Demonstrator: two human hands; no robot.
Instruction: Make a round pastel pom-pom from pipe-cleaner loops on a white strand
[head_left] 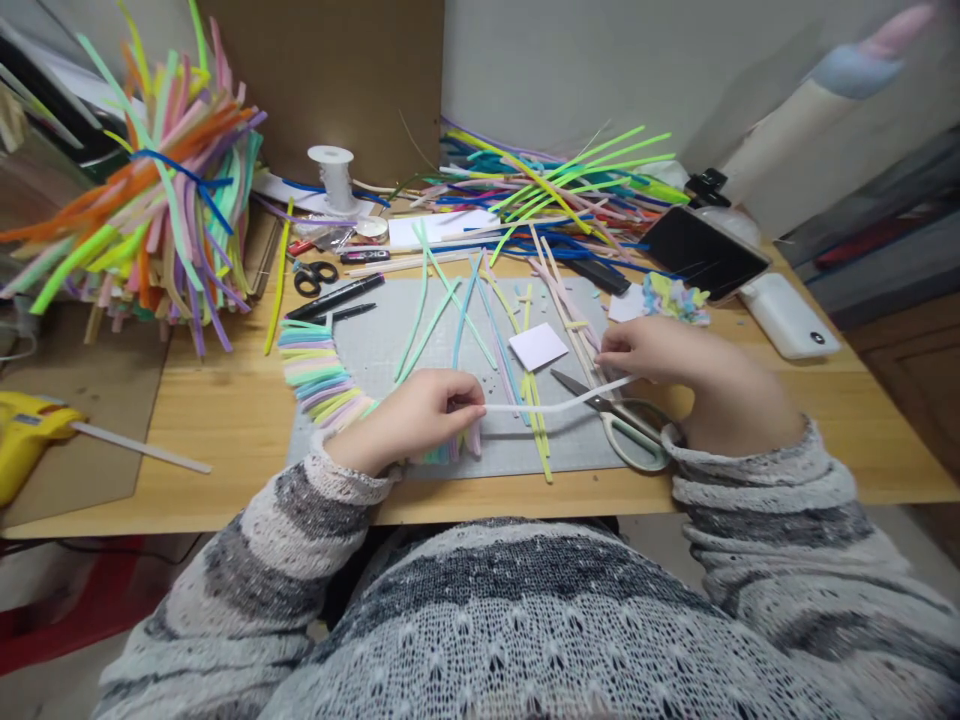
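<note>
A white pipe cleaner point(536, 408) stretches between my hands, slightly bent toward its right part. My left hand point(420, 415) pinches its left end between thumb and fingers. The other end runs under my right hand point(667, 360), whose fingers are curled; their exact grip is partly hidden. Beneath lies a grey cutting mat point(360, 350) with loose blue, green, yellow and pink pipe cleaners point(431, 335). A curved strip of pastel pipe-cleaner pieces point(311, 365) passes under my left hand. Scissors point(630, 430) lie partly spread by my right wrist, and a small white card point(538, 346) is near the pipe cleaner.
A large bundle of coloured pipe cleaners point(172, 190) stands at left, above a yellow glue gun point(30, 430). Along the back are a white spool point(332, 180), small black scissors point(315, 278) and a pipe-cleaner heap point(555, 190). At right sit a phone point(705, 250) and white device point(791, 315).
</note>
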